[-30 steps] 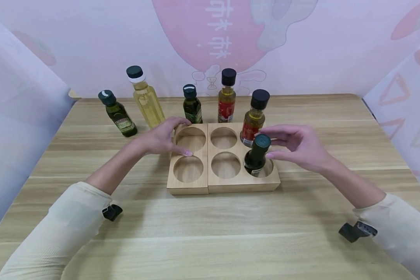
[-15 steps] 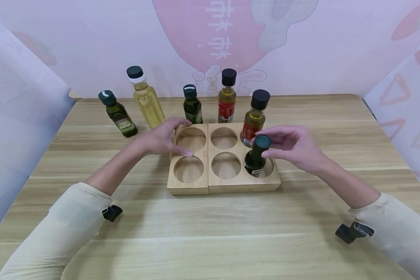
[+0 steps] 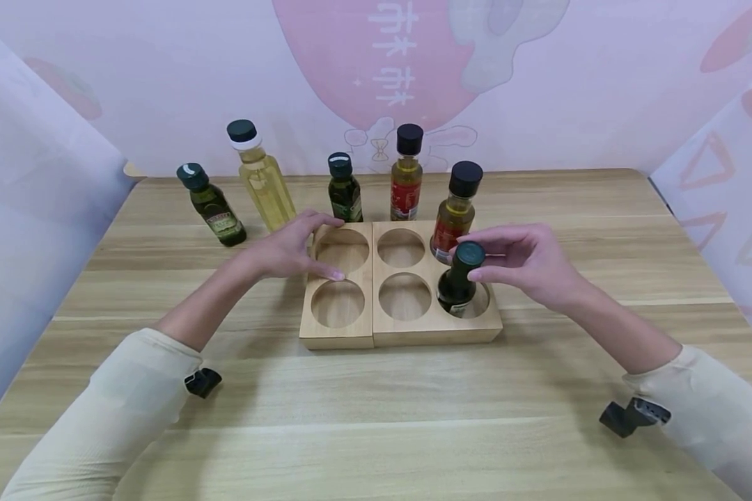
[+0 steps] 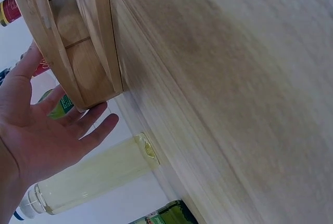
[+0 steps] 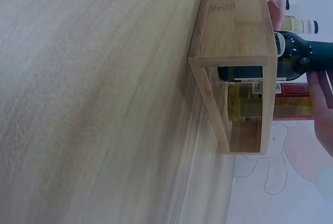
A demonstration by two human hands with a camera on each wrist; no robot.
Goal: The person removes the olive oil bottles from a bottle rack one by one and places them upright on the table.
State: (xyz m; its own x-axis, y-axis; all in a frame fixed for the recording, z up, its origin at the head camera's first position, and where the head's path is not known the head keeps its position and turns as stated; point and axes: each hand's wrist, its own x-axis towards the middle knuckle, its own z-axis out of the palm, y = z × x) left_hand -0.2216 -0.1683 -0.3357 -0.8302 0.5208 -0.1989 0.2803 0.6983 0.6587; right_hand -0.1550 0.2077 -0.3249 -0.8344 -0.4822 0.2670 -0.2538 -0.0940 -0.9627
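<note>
In the head view a pale wooden rack with round holes stands mid-table. My left hand rests on its left end, thumb on top between two holes and a finger at the rear edge; in the left wrist view its fingers are spread and fairly straight. My right hand pinches the neck of a small dark green oil bottle, just under the cap. That bottle stands in the front right hole, tilted slightly. Behind it a red-labelled oil bottle with a black cap occupies the rear right hole.
Behind the rack stand a green-capped dark bottle and another red-labelled bottle. Farther left are a tall clear bottle of yellow oil and a small dark green bottle. A printed backdrop rises behind the table.
My right hand has shifted slightly left, its thumb and fingers closer around the dark bottle's neck. The left hand, the rack and the other bottles look unmoved.
</note>
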